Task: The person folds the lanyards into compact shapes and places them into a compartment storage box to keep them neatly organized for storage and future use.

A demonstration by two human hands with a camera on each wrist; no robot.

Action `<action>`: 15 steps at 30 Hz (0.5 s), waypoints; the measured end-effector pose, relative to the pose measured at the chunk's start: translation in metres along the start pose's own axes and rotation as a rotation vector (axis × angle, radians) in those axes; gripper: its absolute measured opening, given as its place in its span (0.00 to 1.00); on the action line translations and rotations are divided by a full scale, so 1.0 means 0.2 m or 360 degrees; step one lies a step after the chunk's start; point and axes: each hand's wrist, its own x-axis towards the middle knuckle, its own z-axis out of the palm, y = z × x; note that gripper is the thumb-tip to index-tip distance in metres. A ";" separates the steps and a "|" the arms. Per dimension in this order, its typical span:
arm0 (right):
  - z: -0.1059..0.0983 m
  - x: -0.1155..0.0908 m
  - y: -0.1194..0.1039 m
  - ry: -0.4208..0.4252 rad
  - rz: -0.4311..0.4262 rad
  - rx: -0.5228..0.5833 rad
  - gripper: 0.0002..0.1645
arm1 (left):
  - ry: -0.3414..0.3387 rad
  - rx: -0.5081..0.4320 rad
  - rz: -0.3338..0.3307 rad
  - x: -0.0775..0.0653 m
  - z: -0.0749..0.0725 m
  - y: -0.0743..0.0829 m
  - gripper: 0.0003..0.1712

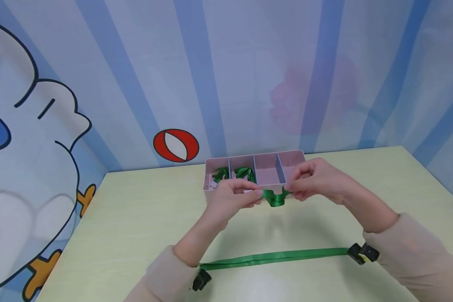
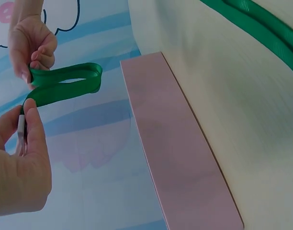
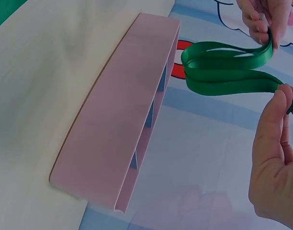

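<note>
A folded green ribbon strap (image 1: 277,199) hangs between the two hands, above the table and in front of the pink box, sagging in a loop. My left hand (image 1: 234,195) pinches one end between thumb and fingers; a small pale fitting (image 2: 21,129) shows in that grip in the left wrist view. The other end is pinched by my right hand (image 1: 317,180), at the box's right front corner in the head view. In the right wrist view the loop (image 3: 223,81) shows doubled ribbon, with my right hand (image 3: 276,158) at its lower end.
The pink divided box (image 1: 245,191) stands near the table's back edge; green ribbons (image 1: 245,173) lie in its two left compartments. Closer in, a long green strap (image 1: 275,257) stretches across the table (image 1: 143,218). Black pieces (image 1: 201,279) show at its ends, beside the sleeves.
</note>
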 end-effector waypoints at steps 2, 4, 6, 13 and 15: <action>0.02 0.01 0.00 0.0000 0.0002 -0.0009 0.08 | -0.0012 0.0006 -0.0005 0.00 0.01 0.00 0.11; 0.03 0.02 0.00 -0.0009 -0.0002 -0.0014 0.08 | -0.0027 0.0007 -0.0003 0.00 0.03 0.00 0.11; 0.05 0.02 0.00 -0.0023 -0.0010 -0.0014 0.08 | -0.0040 0.0000 0.0003 0.00 0.04 -0.01 0.11; 0.08 0.04 0.01 -0.0094 -0.0058 0.0005 0.07 | -0.0071 -0.0085 0.0026 0.00 0.06 -0.02 0.12; 0.09 0.04 0.00 -0.0112 -0.0067 0.0019 0.06 | -0.0077 -0.0113 0.0038 0.00 0.07 -0.02 0.12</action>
